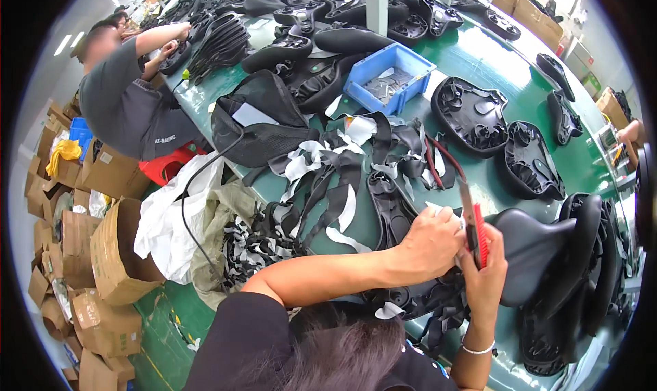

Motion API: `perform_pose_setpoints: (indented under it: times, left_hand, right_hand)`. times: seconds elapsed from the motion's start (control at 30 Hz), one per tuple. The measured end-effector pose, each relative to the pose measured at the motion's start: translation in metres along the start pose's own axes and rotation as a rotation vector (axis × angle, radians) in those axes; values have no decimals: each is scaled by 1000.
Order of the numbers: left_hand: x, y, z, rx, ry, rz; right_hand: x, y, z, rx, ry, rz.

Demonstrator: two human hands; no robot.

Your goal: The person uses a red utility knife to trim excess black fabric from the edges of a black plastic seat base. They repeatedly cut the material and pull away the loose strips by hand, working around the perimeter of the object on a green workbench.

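Observation:
My right hand (484,271) is closed around a red-handled utility knife (477,235), its blade pointing up and away from me. Close beside it, almost touching, my left hand (428,244) has its fingers curled in a pinch. Whatever those fingers hold is hidden, though a small white edge shows near them. A narrow black bicycle saddle (389,203) lies underside up just beyond my left hand. Black and white trimmed strips (339,199) are strewn left of it, and a white scrap (389,311) lies below my left forearm.
A blue bin (404,100) with small grey pieces stands mid-table, near a black bag (256,114) and red curved handles (446,158). Saddles (472,114) cover the far side; more are stacked right (575,268). A scrap-filled sack (219,220) and cartons (120,254) stand left; a co-worker (130,90) works beyond.

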State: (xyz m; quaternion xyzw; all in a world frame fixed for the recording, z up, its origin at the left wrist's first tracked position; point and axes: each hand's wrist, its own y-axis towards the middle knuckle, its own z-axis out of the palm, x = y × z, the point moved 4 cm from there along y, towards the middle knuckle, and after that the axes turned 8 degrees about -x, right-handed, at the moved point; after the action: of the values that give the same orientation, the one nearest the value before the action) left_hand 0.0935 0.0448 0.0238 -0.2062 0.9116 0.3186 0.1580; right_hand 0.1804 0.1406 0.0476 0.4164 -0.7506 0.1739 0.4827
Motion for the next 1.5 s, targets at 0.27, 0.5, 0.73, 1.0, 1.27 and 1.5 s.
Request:
perform_pose_setpoints:
  times: [0.27,0.5,0.73,1.0,1.27,1.5]
  left_hand:
    - [15,1,-5,240,-269,92]
    - [24,12,-1,401,-530,-82]
    - [39,4,-9,184,-1071,-682]
    - [31,14,-24,26,-833,-448]
    - [40,50,9,205,-483,-221]
    - [55,48,-5,-186,-2284,-645]
  right_hand:
    - [-26,-32,-66,87,-267,-291]
    - [-29,-37,-69,101,-456,-393]
    - [-22,-59,-59,89,-714,-384]
    - [-15,-92,-47,-73,-610,-125]
    - [-27,-53,-21,-118,-694,-294]
    - [-12,-97,-18,-100,-384,84]
